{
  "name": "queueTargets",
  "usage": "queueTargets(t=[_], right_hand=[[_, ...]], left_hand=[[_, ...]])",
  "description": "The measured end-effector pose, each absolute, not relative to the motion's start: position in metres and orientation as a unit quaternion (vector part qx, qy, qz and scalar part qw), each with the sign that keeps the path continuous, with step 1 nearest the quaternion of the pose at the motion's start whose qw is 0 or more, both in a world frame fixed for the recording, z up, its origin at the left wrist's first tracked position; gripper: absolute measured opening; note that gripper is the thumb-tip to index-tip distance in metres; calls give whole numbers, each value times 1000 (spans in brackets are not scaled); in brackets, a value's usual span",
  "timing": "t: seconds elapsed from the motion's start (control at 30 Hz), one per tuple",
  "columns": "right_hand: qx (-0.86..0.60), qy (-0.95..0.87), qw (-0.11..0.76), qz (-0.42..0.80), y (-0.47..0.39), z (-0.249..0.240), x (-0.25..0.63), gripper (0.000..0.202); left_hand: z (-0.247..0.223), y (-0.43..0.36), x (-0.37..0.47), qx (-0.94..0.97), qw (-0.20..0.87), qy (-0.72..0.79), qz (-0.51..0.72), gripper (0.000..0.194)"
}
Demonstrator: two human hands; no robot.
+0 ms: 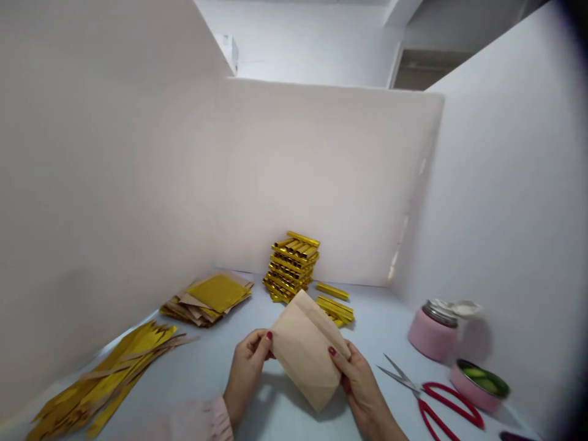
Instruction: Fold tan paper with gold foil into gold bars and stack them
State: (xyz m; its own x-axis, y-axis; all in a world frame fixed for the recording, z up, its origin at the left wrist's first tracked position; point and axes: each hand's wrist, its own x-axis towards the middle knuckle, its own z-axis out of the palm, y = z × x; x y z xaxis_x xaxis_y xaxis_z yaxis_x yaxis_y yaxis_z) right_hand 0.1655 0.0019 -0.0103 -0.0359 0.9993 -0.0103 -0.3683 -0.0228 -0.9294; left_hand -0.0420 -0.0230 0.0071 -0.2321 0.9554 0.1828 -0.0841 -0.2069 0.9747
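Pinching brown paper (304,355): left hand (248,362) at nine o'clock corner, right hand (361,375) at three o'clock. Paper above counter (202,376), six o'clock from gold stack (291,269). Probably light, half-stiff, easily creased; better to take softly by opposite corners.

Your paper (303,355) plain tan. Your nails (269,335) dark red, left sleeve (220,419) pale pink. Far: rolls (293,264) shiny gold. Left: sheets (218,294) and strips (103,386) gold and tan. Right: scissors (418,390) red-handled, silver-bladed; jar (430,335) pink, silver-necked; cup (475,391) pink. Table (193,383) pale blue.
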Motion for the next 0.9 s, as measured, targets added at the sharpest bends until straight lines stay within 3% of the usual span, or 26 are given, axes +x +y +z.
queueTargets(t=[0.27,0.5,0.9], right_hand=[[-396,-370,619,568,2,-9,176,58],[-381,-396,615,566,6,-12,181,48],[-333,-481,514,627,-13,-3,163,45]], left_hand=[[-7,-18,-44,491,472,467,564,40],[-16,-26,-52,496,535,454,511,43],[-8,-30,-55,474,621,393,484,50]])
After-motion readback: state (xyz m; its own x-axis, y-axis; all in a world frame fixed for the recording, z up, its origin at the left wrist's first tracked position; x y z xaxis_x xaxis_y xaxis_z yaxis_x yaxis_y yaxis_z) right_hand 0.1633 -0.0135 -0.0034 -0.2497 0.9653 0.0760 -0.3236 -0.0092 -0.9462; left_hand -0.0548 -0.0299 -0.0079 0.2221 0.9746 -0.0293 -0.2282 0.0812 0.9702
